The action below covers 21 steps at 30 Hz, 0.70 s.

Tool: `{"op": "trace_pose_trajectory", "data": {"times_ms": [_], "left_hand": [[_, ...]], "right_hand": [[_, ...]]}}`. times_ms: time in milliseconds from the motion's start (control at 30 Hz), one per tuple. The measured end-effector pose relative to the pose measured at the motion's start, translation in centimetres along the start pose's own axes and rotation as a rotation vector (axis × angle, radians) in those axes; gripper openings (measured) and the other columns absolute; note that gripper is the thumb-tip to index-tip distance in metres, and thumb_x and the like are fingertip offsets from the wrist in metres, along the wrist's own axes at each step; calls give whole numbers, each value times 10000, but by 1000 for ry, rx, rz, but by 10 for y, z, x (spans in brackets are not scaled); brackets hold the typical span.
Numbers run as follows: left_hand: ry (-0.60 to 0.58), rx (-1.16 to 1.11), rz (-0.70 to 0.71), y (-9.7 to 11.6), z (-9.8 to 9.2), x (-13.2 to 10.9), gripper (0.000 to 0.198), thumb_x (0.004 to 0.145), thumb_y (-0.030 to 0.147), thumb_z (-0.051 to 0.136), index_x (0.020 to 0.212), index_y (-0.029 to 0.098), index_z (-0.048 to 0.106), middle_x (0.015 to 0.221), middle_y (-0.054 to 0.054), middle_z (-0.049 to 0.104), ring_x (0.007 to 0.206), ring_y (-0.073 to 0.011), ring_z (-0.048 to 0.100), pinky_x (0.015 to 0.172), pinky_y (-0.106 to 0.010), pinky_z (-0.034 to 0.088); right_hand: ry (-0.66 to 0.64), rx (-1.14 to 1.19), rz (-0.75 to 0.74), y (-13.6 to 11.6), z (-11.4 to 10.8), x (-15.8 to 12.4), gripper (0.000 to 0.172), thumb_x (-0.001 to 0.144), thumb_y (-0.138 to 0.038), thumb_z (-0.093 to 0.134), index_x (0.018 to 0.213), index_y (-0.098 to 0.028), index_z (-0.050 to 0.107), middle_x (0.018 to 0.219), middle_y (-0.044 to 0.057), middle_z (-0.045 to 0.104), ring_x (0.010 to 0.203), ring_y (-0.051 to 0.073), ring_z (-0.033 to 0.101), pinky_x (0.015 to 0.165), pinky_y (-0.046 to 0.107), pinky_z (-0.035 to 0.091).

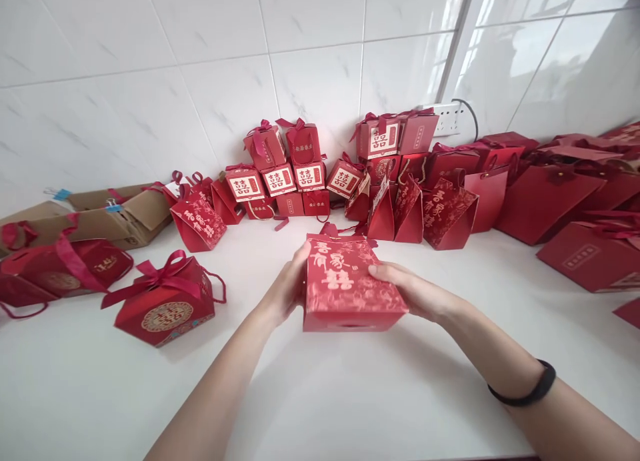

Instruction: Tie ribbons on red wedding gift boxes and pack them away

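Note:
A red gift box (345,284) with pink characters and a flower pattern lies tilted in the middle of the white table (320,394). My left hand (289,289) grips its left side, fingers curled round the edge. On the opposite side my right hand (413,291) holds the box, thumb on top. A black band (525,389) is on my right wrist. The box's ribbon handle (335,231) points away from me.
Many red gift boxes and bags are stacked along the tiled wall (300,174). A bow-topped red box (165,304) sits left of my hands. Flat cardboard (95,214) lies at far left. Larger red bags (550,194) crowd the right. A wall socket (447,117) is behind.

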<state>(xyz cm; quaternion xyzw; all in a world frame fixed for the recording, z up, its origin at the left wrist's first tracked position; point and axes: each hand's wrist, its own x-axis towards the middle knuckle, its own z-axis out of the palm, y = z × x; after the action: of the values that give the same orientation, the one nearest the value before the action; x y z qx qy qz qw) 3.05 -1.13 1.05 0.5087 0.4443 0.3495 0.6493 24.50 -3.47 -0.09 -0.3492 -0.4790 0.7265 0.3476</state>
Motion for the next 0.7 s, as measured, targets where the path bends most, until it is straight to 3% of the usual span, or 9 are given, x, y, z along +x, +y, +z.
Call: {"op": "trace_pose_trajectory", "data": {"times_ms": [167, 267, 433, 533, 700], "left_hand": [[-89, -52, -134, 8, 5, -7, 433, 784, 557, 479, 752, 147, 613, 479, -32, 581, 370, -158, 568, 271, -166, 227], [-100, -66, -152, 9, 6, -10, 375, 789, 470, 475, 748, 128, 622, 498, -47, 594, 380, -156, 585, 266, -158, 270], [-123, -98, -99, 6, 7, -9, 401, 787, 508, 519, 898, 143, 640, 563, -43, 628, 427, -173, 611, 278, -173, 309], [-103, -126, -49, 2, 4, -5, 501, 803, 608, 462, 948, 164, 643, 633, -52, 663, 521, -192, 636, 360, -211, 409], [-133, -160, 62, -4, -2, -2, 668, 789, 730, 368, 1105, 193, 609, 968, -89, 706, 890, -261, 658, 682, -326, 530]], "right_hand": [[13, 415, 206, 4, 8, 9, 341, 893, -418, 412, 1000, -140, 577, 644, 15, 617, 492, 126, 623, 400, 235, 563], [-3, 467, 265, 2, 11, 10, 314, 890, -370, 392, 931, -117, 572, 611, 17, 591, 474, 117, 611, 389, 221, 559], [19, 410, 215, 3, 14, 6, 363, 873, -447, 432, 962, -140, 605, 613, 15, 602, 467, 115, 601, 382, 211, 547], [118, 290, 126, 6, 15, 5, 372, 839, -506, 501, 997, -188, 610, 744, 36, 676, 567, 155, 652, 422, 242, 558], [263, -31, -281, 9, 16, 5, 385, 798, -455, 630, 1109, -249, 539, 1138, 62, 652, 927, 219, 664, 703, 314, 580]]}}
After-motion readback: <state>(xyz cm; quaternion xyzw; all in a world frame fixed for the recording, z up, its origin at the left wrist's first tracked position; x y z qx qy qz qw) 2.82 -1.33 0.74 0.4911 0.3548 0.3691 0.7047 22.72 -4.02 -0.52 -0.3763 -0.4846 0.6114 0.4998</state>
